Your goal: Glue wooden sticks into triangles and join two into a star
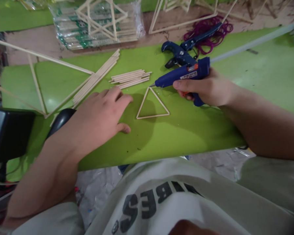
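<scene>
My right hand (203,86) is wrapped round a blue hot glue gun (173,76), with fingers at its orange trigger. A long translucent glue stick (252,44) juts from the gun's back end. The nozzle tip is at the top corner of a small triangle of thin wooden sticks (153,116), which lies flat on the green tabletop (156,140). To the left of the triangle, my left hand (103,111) hovers or rests with fingers apart and nothing in them. Short sticks (131,78) lie in a pile just beyond it, and longer sticks (96,76) pass beside its fingers.
Blue-handled cutters (180,54) and purple rubber bands (213,36) lie beyond the glue gun. A plastic-wrapped pack of sticks (98,29) is at the back, with a stick frame on it. Larger stick frames (36,85) stand left, near a black box (12,133).
</scene>
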A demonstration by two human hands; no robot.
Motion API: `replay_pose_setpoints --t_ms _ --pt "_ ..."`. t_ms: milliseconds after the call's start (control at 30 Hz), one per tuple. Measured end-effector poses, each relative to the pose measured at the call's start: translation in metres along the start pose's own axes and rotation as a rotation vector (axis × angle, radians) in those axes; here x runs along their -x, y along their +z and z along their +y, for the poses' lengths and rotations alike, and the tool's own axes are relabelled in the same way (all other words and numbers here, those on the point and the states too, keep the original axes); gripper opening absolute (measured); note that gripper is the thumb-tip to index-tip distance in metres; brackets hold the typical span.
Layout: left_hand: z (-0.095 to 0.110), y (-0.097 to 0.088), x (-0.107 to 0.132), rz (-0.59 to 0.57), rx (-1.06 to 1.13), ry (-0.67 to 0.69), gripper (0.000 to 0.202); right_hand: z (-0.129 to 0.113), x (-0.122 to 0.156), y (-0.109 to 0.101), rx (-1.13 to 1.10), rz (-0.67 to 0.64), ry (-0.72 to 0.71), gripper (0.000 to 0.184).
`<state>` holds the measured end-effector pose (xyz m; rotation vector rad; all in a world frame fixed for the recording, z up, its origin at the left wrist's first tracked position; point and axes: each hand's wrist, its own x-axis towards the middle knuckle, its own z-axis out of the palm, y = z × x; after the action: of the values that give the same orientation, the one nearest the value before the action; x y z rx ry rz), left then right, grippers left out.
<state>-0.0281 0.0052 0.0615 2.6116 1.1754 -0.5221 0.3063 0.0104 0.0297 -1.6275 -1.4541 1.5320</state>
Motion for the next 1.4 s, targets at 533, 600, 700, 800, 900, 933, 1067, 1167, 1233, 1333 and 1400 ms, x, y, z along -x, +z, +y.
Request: replay_pose_setpoints --t_ms 533,600,700,800,900,933,1067,1167,1233,1333,1400 --pt "-0.003 0.0036 -0.0012 0.012 0.052 0.011 0.081 0.0001 0.0009 0.002 0.037 -0.003 -0.01 0.046" --pt "-0.0033 0.0041 -0.001 0.014 0.053 0.014 0.081 -0.0008 0.0009 0.0027 0.043 0.006 -0.004 0.047" --pt "-0.004 0.0052 -0.0005 0.021 0.056 0.017 0.08 -0.0026 0.0011 0.0035 0.052 0.008 -0.002 0.048" --pt "-0.0043 0.006 -0.0002 0.02 0.063 0.012 0.081 -0.0029 0.0011 0.0034 0.062 0.006 -0.009 0.05" --pt "-0.0041 0.0059 0.0 0.022 0.065 0.015 0.081 -0.0018 0.0008 0.0029 0.062 0.002 -0.016 0.05" --pt "-0.004 0.0056 0.0 0.021 0.062 0.016 0.081 -0.0014 0.0009 0.0027 0.061 0.0 -0.015 0.05" --pt "-0.0035 0.0038 -0.0004 0.005 0.045 0.019 0.081 -0.0006 0.0019 0.0021 0.056 -0.013 -0.018 0.054" --pt "-0.0032 0.003 -0.0006 0.001 0.043 0.02 0.083 0.0 0.0025 0.0017 0.047 -0.02 -0.03 0.057" --pt "-0.0032 0.003 -0.0006 0.003 0.043 0.017 0.082 0.0009 0.0023 0.0015 0.045 -0.019 -0.04 0.057" --pt "-0.0038 0.0039 -0.0002 0.014 0.047 0.026 0.082 0.0026 0.0008 0.0016 0.043 -0.014 -0.046 0.055" --pt "-0.0046 0.005 0.0001 0.029 0.048 0.039 0.081 0.0036 -0.0004 0.0018 0.036 -0.009 -0.047 0.055"
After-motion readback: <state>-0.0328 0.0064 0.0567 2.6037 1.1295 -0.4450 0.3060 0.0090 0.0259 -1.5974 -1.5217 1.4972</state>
